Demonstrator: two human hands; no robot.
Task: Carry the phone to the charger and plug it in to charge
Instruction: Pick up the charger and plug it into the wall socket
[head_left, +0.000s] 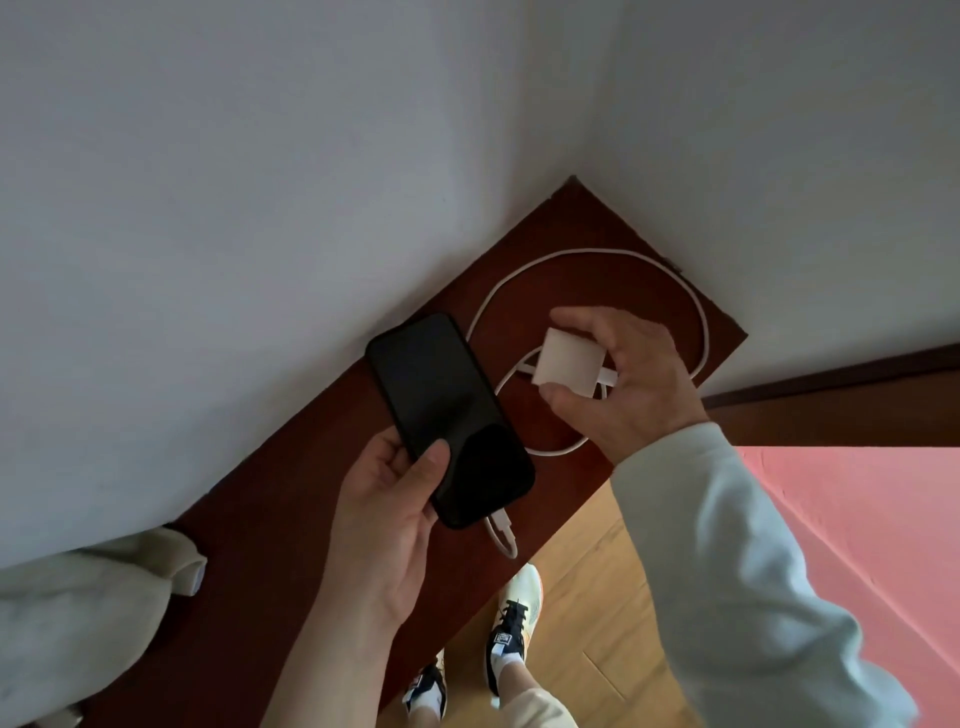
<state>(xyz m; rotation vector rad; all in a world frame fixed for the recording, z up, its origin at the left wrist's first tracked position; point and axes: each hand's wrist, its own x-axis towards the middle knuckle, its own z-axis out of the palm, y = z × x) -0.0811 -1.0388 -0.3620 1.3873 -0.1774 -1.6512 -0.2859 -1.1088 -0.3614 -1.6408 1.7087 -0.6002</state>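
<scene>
My left hand (382, 512) holds a black phone (449, 418), screen dark, over a dark red-brown shelf (291, 519) along the white wall. A white cable plug (503, 535) sits in the phone's lower end. My right hand (623, 384) grips a white charger block (569, 366) between thumb and fingers, just right of the phone. The white cable (691, 306) loops on the shelf behind my right hand and runs to the block.
A pale cloth bundle (78, 613) lies on the shelf at the left. White walls meet in a corner behind the shelf. Below are a wooden floor (597, 623), my shoes (511, 618) and a pink surface (872, 530) at the right.
</scene>
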